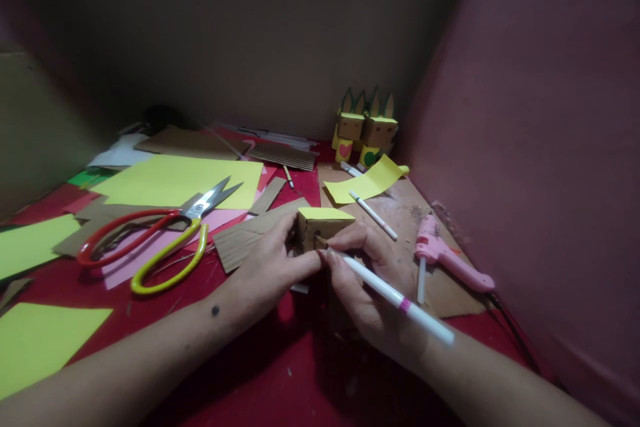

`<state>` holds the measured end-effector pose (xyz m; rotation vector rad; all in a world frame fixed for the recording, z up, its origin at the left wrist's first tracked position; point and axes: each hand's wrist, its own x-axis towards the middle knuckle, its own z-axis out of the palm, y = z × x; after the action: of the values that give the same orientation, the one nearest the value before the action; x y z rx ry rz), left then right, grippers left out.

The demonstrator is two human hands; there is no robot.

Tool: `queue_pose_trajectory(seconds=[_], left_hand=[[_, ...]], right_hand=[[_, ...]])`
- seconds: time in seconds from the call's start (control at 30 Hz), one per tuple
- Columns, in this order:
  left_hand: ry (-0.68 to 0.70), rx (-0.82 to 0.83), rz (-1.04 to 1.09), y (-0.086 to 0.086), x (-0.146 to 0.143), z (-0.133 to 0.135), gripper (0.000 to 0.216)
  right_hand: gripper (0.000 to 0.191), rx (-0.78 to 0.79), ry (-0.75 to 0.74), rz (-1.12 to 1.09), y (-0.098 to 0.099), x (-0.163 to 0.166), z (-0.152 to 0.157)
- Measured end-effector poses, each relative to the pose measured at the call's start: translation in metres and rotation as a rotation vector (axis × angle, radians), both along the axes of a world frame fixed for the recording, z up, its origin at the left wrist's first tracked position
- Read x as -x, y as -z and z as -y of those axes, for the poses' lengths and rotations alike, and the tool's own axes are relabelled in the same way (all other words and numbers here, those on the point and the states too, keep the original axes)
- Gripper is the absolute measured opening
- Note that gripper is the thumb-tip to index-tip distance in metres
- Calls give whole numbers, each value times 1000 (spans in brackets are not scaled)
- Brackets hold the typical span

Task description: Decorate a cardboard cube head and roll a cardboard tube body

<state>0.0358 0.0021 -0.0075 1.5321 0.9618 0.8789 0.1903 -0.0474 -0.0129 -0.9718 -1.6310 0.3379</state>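
Observation:
A small cardboard box [309, 235] with a yellow paper top is gripped by my left hand [273, 259], fingers along its left side and thumb across its lower front. My right hand [367, 267] pinches a white marker pen [385, 289] with a purple band, its tip against the box's front. A dark mark shows on the cardboard near the tip. The pen slants down to the right. Part of the box's front is hidden behind my fingers. Just left of my hands lie scissors [193, 213] with one red and one yellow handle, blades parted.
A pink glue gun [447, 253] rests on a cardboard sheet [450, 303] at right. Another white marker [374, 215] and a curved yellow strip [367, 181] lie nearby. Two box-headed cardboard figures [367, 130] stand behind. Yellow sheets [170, 180] and cardboard scraps [237, 243] cover the left.

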Motion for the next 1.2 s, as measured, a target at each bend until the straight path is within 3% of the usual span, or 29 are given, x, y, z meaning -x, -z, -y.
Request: queue_pose_trajectory(seconds=[1.2], left_hand=[[-38, -2, -55, 0, -1, -2, 38]], right_hand=[[8, 80, 41, -37, 0, -3, 2]])
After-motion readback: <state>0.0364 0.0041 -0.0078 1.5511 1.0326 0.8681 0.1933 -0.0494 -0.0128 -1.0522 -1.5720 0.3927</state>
